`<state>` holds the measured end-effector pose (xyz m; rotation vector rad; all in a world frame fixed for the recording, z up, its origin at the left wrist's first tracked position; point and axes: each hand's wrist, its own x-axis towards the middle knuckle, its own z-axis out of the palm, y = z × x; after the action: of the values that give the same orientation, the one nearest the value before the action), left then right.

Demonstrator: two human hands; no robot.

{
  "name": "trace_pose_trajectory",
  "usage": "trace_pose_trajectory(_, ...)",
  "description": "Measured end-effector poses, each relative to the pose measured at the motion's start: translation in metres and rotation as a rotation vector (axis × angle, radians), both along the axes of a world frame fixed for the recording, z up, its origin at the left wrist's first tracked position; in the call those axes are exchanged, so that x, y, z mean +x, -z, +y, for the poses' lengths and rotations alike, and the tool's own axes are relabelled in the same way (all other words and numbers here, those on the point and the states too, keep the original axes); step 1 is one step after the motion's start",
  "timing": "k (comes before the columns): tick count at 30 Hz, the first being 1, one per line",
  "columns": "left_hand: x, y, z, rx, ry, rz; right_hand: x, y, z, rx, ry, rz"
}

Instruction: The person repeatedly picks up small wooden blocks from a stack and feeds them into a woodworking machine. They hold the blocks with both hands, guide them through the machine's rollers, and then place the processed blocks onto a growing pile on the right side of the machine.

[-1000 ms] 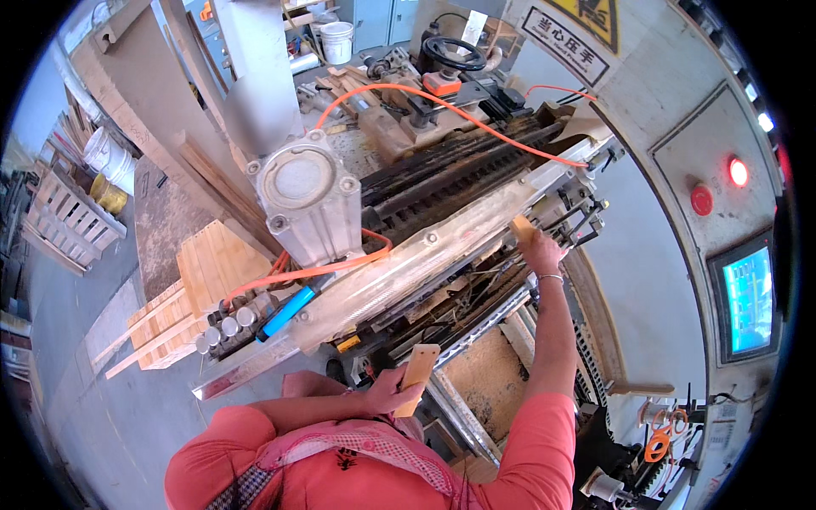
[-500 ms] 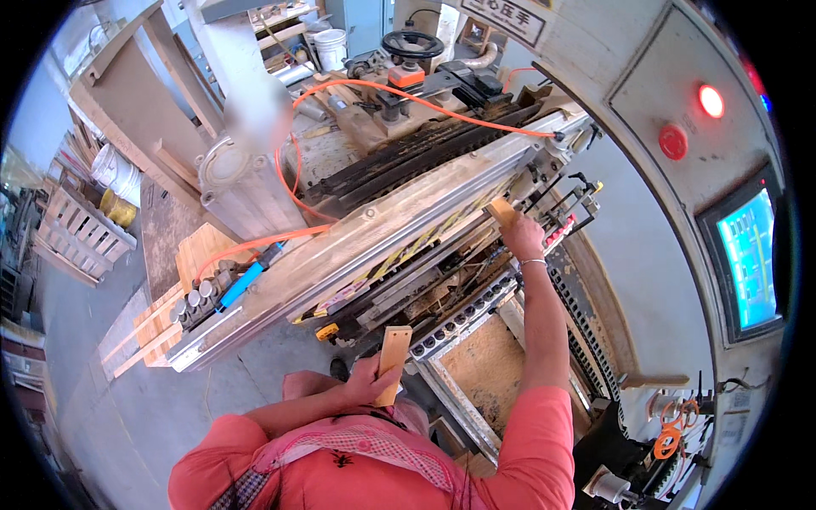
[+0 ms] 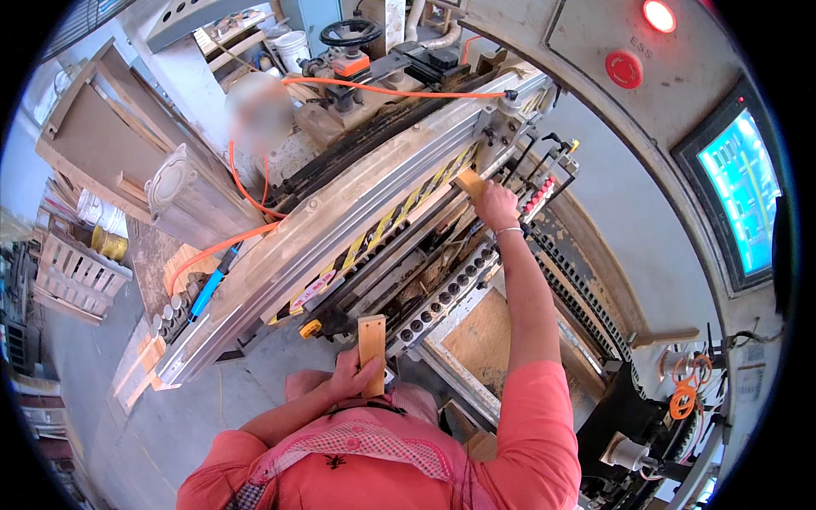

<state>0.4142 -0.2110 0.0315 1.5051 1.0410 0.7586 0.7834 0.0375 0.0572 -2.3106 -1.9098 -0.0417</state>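
Close to my body, my left hand (image 3: 351,376) grips a short flat wooden board (image 3: 371,342) with small holes near its top end. The board stands nearly upright. My right arm reaches forward into the machine, and the right hand (image 3: 495,206) is closed on a second wooden piece (image 3: 468,182). Only the far end of this piece shows; my fingers cover the rest. It is beside the machine's long metal beam (image 3: 374,183), above the rails and near a row of red knobs (image 3: 538,195). Whether the piece touches the machine I cannot tell.
On the right are a lit screen (image 3: 739,191), a red stop button (image 3: 624,69) and a glowing red lamp (image 3: 659,15). An orange hose (image 3: 399,91) crosses behind the beam. A sawdust-covered panel (image 3: 476,340) lies below my right arm. Orange-handled scissors (image 3: 682,398) hang at lower right.
The view has turned, so the machine and screen appear shifted up and left. Both hands keep hold of their wooden pieces. Little else differs.
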Motion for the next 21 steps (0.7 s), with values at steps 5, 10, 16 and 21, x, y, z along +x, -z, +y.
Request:
trace_pose_trajectory(5, -0.002, 0.006, 0.000, 0.016, 0.001, 0.008, -0.001, -0.001, 0.000, -0.006, -0.005, -0.004)
trace_pose_trajectory(10, -0.001, 0.008, 0.000, -0.021, 0.003, -0.027, -0.001, -0.002, 0.001, -0.021, 0.009, -0.009)
trace_pose_trajectory(16, -0.003, 0.008, 0.001, -0.015, 0.005, -0.008, -0.006, -0.004, 0.002, 0.015, -0.010, -0.032)
trace_pose_trajectory(21, 0.001, -0.006, 0.005, 0.043, 0.023, -0.002, 0.002, 0.005, 0.006, -0.006, 0.016, -0.021)
